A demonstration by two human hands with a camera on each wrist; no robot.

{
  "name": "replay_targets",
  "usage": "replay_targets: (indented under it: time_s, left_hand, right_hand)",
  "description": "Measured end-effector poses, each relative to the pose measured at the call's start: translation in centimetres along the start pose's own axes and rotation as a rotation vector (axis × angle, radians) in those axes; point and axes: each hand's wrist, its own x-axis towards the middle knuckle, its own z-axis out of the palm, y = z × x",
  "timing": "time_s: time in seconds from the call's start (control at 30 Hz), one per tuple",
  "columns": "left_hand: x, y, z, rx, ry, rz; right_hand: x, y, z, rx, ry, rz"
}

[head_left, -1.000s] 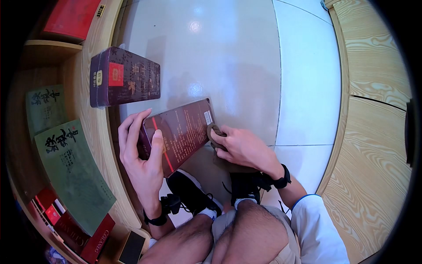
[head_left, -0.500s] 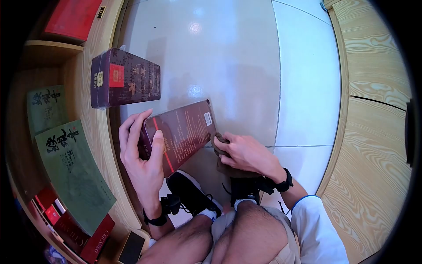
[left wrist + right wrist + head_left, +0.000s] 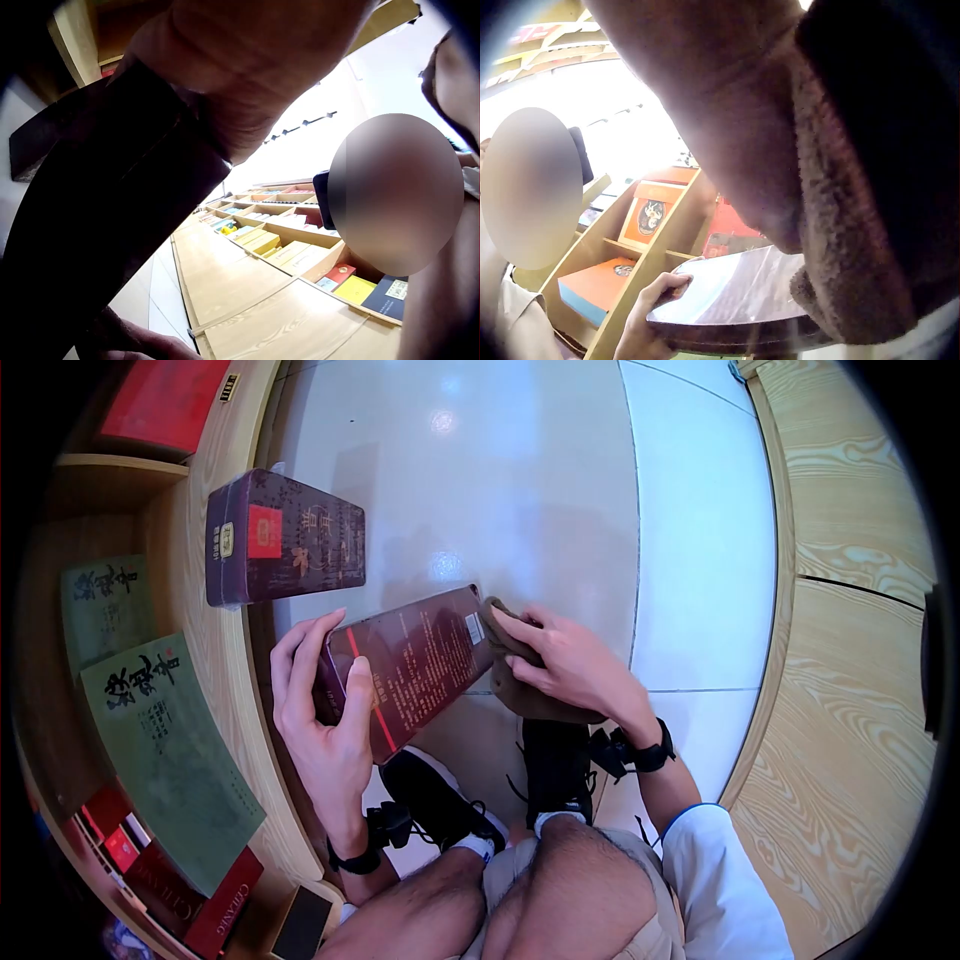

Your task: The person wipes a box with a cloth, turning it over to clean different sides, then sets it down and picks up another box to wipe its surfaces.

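Note:
A dark maroon box with gold print, a red stripe and a white barcode label is held tilted above the floor, in front of the shoes. My left hand grips its left end, thumb on the printed face and fingers round the far edge. A brown cloth is pinched in my right hand and lies against the box's right end, by the barcode. In the right wrist view the fuzzy cloth overlaps the end of the glossy box. The box looms large and dark in the left wrist view.
A similar purple box with a red label stands beyond my left hand, beside the wooden shelf edge. Green packets and red boxes fill the shelf at left. Wooden cabinet doors line the right side of the tiled floor.
My right hand and the cloth dipped slightly towards me, then moved up along the box's right end to its far corner. The left hand and box barely moved.

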Motion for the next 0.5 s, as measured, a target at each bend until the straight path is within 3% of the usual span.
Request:
replay_targets:
  time_s: [0.27,0.33,0.5]
  left_hand:
    - [0.0,-0.3,0.3,0.000,0.036,-0.003]
    - [0.0,-0.6,0.1,0.007,0.014,0.032]
    - [0.0,-0.7,0.2,0.011,0.017,0.017]
  right_hand:
    - [2.9,-1.2,1.5,-0.086,0.031,0.001]
    - [3.0,-0.9,2.2,-0.108,0.127,-0.066]
    - [2.9,-0.9,2.0,-0.081,0.026,0.028]
